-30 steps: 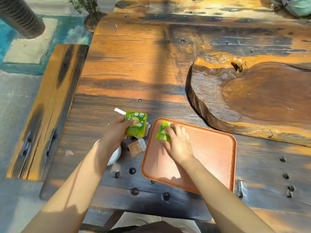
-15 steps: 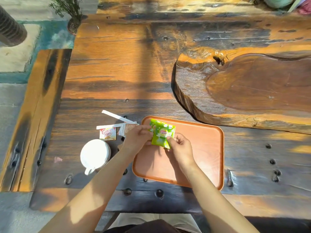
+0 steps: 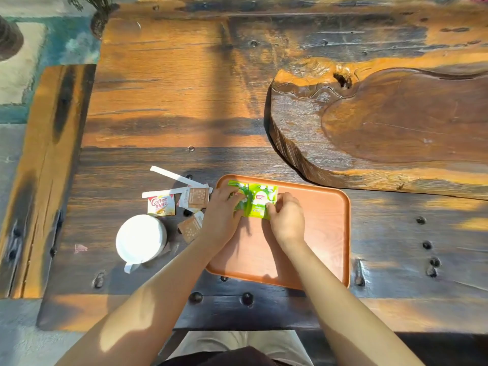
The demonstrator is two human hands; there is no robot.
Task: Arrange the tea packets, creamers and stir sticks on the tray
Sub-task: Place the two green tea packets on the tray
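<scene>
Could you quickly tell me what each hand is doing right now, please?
Left hand: fingers pressing the left green tea packet on the tray.
Right hand: pinching the right green tea packet.

Both forearms are bare to past the elbow, with no sleeve showing on either. The left hand and right hand carry no glove, ring or watch (wrists plain too). Light beige trousers cover the lap.
</scene>
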